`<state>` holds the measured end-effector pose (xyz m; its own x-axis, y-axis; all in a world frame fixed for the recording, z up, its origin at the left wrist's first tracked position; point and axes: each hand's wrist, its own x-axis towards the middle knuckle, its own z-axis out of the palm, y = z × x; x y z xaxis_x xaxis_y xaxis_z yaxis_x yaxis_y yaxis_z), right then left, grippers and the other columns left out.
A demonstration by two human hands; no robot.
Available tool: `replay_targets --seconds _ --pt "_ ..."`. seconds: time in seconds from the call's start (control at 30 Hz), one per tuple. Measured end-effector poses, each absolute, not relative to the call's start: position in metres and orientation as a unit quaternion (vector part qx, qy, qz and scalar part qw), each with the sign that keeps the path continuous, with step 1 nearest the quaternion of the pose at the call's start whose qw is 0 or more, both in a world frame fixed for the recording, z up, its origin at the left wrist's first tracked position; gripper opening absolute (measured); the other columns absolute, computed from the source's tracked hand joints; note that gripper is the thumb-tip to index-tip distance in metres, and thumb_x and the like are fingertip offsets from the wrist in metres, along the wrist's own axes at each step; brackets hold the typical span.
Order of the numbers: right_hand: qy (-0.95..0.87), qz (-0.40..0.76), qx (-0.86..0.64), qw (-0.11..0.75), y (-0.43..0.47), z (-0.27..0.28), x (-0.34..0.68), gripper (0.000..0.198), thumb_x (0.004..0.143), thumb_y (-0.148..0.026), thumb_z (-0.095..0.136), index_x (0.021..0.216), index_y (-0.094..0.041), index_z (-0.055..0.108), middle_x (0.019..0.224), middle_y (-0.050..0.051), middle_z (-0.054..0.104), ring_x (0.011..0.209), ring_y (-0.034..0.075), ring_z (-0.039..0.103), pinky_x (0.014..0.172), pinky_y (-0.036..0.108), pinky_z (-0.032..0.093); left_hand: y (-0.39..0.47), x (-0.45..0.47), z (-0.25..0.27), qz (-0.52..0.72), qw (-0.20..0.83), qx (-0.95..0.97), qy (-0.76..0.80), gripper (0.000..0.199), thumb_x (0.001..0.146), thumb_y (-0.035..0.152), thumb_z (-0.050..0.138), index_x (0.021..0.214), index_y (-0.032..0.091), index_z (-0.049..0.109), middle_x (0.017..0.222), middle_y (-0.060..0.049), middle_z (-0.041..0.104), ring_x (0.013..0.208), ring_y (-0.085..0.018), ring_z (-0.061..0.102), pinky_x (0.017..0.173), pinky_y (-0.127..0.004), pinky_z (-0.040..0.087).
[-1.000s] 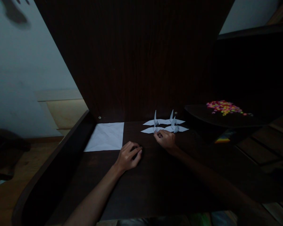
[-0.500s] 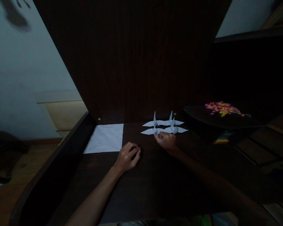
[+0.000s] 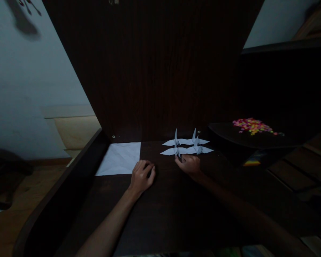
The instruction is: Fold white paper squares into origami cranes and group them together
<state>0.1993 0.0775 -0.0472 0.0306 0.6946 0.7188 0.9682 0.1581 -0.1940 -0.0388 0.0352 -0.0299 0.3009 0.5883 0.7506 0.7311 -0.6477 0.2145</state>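
White origami cranes (image 3: 186, 151), several of them joined wing to wing in two rows, stand on the dark wooden desk (image 3: 149, 214). At the near side of the front-left crane is my right hand (image 3: 189, 165), its thumb and forefinger closed around a low paper point. The other fingers are curled. My left hand (image 3: 142, 175) rests on the desk between the cranes and a creased white sheet of paper (image 3: 119, 159). Its fingers are loosely curled toward the thumb, and I see nothing in them. The palm side is hidden.
A dark upright panel (image 3: 155, 71) rises behind the cranes. On the left runs a raised side board (image 3: 59, 189). A rounded dark shelf (image 3: 219, 130) at the right bears a pile of small pink, red and yellow pieces (image 3: 254, 125).
My right hand has drawn slightly toward me along the front crane. My left hand has shifted a little to the left. The cranes and the sheet stay in place.
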Motion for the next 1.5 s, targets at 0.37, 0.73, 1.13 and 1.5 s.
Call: replay_targets --seconds 0.37,0.73,1.13,1.5 --pt "-0.732 -0.146 -0.541 0.387 0.027 -0.05 0.2 0.048 0.083 -0.032 0.05 0.039 -0.016 0.043 0.037 -0.002 0.045 0.035 0.006 0.035 0.046 0.024 0.02 0.053 -0.067 -0.023 -0.209 0.113 -0.686 -0.688 0.032 0.082 0.041 0.052 0.096 0.014 0.064 0.101 -0.014 0.061 0.097 -0.031 0.054 0.08 -0.041 0.043" --pt "-0.756 -0.087 -0.519 0.389 0.009 -0.062 0.205 0.048 0.088 -0.027 0.044 0.042 -0.016 0.043 0.038 -0.002 0.047 0.035 0.006 0.038 0.047 0.023 0.023 0.053 -0.072 -0.021 -0.176 0.1 -0.678 -0.707 0.032 0.087 0.034 0.043 0.095 0.015 0.067 0.099 -0.013 0.066 0.094 -0.03 0.058 0.076 -0.039 0.044" --pt "-0.778 -0.071 -0.489 0.388 0.012 -0.06 0.205 0.047 0.088 -0.026 0.042 0.041 -0.017 0.041 0.038 -0.001 0.047 0.036 0.006 0.038 0.047 0.024 0.022 0.061 -0.081 -0.014 -0.166 0.056 -0.662 -0.729 0.038 0.082 0.045 0.05 0.098 0.014 0.064 0.095 -0.012 0.069 0.096 -0.03 0.058 0.082 -0.036 0.042" --pt "-0.773 -0.048 -0.499 0.39 0.018 -0.064 0.207 0.046 0.085 -0.025 0.044 0.04 -0.017 0.038 0.037 -0.003 0.043 0.035 0.006 0.036 0.046 0.024 0.021 0.066 -0.077 -0.014 -0.152 0.048 -0.666 -0.728 0.032 0.084 0.034 0.049 0.103 0.011 0.062 0.1 -0.015 0.068 0.096 -0.031 0.061 0.079 -0.035 0.044"
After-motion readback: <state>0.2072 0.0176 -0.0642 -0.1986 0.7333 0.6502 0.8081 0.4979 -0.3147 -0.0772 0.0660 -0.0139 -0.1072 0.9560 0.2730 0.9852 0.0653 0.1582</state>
